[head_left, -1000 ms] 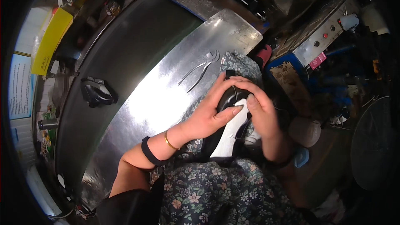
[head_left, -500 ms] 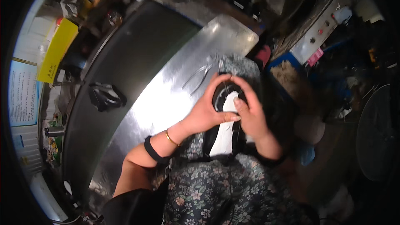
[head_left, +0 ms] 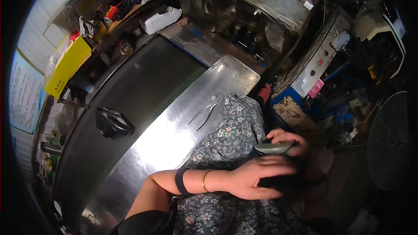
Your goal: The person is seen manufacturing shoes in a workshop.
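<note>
A black shoe upper stretched on a last is held over my lap, and the last's grey-green end faces up. My left hand lies across its dark side, fingers over the top and thumb below. My right hand curls round the far side of the green end; motion blurs its fingers. Most of the upper is hidden by the hands and shadow. Metal pincers lie on the steel table, left of my floral-covered knee. Farther left, another black upper rests on a dark belt.
Along the far left runs a cluttered shelf with a yellow box, a red can and a white jug. A machine panel with buttons stands at the right, near a round mesh guard.
The shoe has turned from showing its white underside to showing the green last end. Both hands have moved right and toward me with it. The view has shifted, showing more at the back.
</note>
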`<action>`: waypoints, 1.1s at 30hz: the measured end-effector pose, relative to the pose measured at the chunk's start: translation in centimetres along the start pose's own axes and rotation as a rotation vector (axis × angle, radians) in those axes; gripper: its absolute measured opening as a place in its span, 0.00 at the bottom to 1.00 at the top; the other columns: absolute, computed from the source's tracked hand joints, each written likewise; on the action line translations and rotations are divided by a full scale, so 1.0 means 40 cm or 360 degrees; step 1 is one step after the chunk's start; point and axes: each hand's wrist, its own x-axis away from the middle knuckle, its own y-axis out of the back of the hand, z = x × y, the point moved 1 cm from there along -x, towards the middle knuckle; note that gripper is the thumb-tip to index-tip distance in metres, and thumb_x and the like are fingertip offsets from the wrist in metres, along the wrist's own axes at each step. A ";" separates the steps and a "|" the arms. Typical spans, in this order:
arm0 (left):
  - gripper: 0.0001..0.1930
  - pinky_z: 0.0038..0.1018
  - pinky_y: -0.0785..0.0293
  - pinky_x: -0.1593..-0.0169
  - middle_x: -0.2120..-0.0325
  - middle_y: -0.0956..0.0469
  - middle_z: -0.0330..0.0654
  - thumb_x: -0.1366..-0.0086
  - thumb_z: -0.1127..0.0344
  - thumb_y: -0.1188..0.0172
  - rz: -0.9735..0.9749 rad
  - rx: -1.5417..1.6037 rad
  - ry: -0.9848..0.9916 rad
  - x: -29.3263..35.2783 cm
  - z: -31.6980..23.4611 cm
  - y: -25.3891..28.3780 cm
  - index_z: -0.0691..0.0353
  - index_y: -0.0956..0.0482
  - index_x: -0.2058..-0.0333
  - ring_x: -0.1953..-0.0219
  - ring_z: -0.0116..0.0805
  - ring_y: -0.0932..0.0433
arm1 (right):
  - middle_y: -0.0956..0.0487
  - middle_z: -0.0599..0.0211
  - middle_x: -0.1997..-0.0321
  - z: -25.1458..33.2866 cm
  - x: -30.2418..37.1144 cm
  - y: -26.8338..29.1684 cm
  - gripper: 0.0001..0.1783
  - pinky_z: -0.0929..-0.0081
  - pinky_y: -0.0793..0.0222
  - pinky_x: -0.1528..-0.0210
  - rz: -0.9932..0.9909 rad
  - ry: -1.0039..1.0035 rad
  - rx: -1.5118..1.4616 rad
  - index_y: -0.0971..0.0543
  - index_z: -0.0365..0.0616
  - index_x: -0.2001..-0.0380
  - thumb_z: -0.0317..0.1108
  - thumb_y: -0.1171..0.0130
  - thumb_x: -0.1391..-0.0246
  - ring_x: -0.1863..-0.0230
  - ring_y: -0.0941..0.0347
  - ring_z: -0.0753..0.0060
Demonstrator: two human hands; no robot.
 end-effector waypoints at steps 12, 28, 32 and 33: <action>0.32 0.56 0.36 0.37 0.38 0.36 0.68 0.31 0.44 0.43 0.1190 0.1135 -0.0266 -0.033 -0.206 0.034 0.71 0.27 0.44 0.37 0.71 0.36 | 0.25 0.53 0.41 -0.151 0.196 -0.056 0.33 0.68 0.32 0.37 -0.0973 -0.0527 -0.1098 0.33 0.34 0.37 0.37 0.43 0.44 0.42 0.27 0.64; 0.29 0.61 0.35 0.41 0.50 0.25 0.64 0.29 0.44 0.49 0.1220 0.1184 -0.0404 -0.081 -0.210 0.027 0.72 0.22 0.55 0.46 0.73 0.30 | 0.25 0.52 0.40 -0.239 0.198 -0.037 0.29 0.64 0.33 0.35 -0.1076 -0.0356 -0.1186 0.31 0.36 0.38 0.42 0.47 0.38 0.40 0.28 0.59; 0.32 0.60 0.34 0.41 0.50 0.24 0.63 0.30 0.42 0.48 0.1098 0.1041 -0.0418 -0.077 -0.196 0.070 0.73 0.22 0.53 0.47 0.71 0.28 | 0.24 0.54 0.40 -0.261 0.145 -0.021 0.28 0.63 0.34 0.35 -0.1019 -0.0207 -0.1161 0.29 0.36 0.39 0.42 0.49 0.37 0.40 0.28 0.58; 0.30 0.58 0.35 0.40 0.51 0.26 0.64 0.30 0.47 0.45 0.0948 0.0999 -0.0499 -0.072 -0.184 0.096 0.75 0.25 0.51 0.47 0.70 0.28 | 0.24 0.54 0.40 -0.264 0.126 -0.013 0.28 0.63 0.34 0.35 -0.0995 -0.0152 -0.1157 0.29 0.36 0.39 0.42 0.50 0.36 0.40 0.28 0.58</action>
